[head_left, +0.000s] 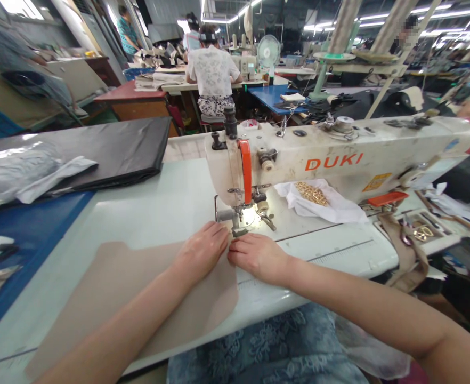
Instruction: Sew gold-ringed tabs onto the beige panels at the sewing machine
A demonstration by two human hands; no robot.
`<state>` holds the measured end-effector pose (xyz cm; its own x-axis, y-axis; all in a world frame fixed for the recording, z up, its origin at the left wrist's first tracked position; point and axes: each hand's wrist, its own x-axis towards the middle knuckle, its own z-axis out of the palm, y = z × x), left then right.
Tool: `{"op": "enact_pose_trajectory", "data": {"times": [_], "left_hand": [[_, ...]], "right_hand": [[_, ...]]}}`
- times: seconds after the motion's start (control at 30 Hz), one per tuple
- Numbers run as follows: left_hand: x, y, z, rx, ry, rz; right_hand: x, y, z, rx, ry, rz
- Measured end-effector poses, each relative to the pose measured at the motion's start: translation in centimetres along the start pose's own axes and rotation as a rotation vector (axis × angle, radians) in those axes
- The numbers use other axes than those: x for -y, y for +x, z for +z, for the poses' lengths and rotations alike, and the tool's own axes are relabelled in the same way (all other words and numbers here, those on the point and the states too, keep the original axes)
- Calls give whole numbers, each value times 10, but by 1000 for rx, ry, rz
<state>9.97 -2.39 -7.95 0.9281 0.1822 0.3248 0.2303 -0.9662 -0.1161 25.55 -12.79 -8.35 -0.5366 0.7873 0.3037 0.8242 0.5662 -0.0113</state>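
A flat beige fabric panel (111,288) lies on the pale sewing table (171,186), its right corner near the needle area of a white sewing machine (283,160) marked DUKI. My left hand (205,250) rests over that corner, fingers bent and gripping the edge just before the presser foot (241,230). Close beside it, my right hand (261,257) has its fingers pressed together at the panel's right edge; the fingertips are partly hidden. The machine's lamp lights the plate around the needle.
Small gold metal pieces (313,193) lie on white plastic (345,210) beneath the machine arm. A parts tray (437,221) stands at the right. Folded black material (131,152) lies at the left. A person (213,69) sits at another machine ahead.
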Motion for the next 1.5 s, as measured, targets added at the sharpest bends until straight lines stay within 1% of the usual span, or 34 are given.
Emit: {"op": "enact_pose_trajectory", "data": {"times": [0.23, 0.4, 0.53, 0.67, 0.73, 0.9, 1.1, 1.27, 1.5], "left_hand": [[1, 0, 2, -44, -15, 34], [0, -1, 3, -69, -63, 5], [1, -3, 6, -105, -113, -46], [0, -3, 6, -121, -137, -64], [-1, -3, 5, -126, -150, -80], [-3, -3, 3, -131, -195, -119], [-4, -5, 4, -123, -208, -118], [-6, -9, -1, -111, -226, -102], [-11, -11, -9, -75, -290, -166]], "right_hand": [[-1, -1, 2, -13, 5, 1], [0, 0, 0, -23, -1, 9], [0, 4, -5, -10, -28, 49], [-3, 7, -8, 12, -68, 76], [-5, 7, -7, 1, -79, 73], [-8, 6, -2, -41, -78, 68], [-6, 6, -1, -34, -77, 72], [-6, 7, -2, -17, -64, 88], [-7, 10, -4, 4, -68, 74]]}}
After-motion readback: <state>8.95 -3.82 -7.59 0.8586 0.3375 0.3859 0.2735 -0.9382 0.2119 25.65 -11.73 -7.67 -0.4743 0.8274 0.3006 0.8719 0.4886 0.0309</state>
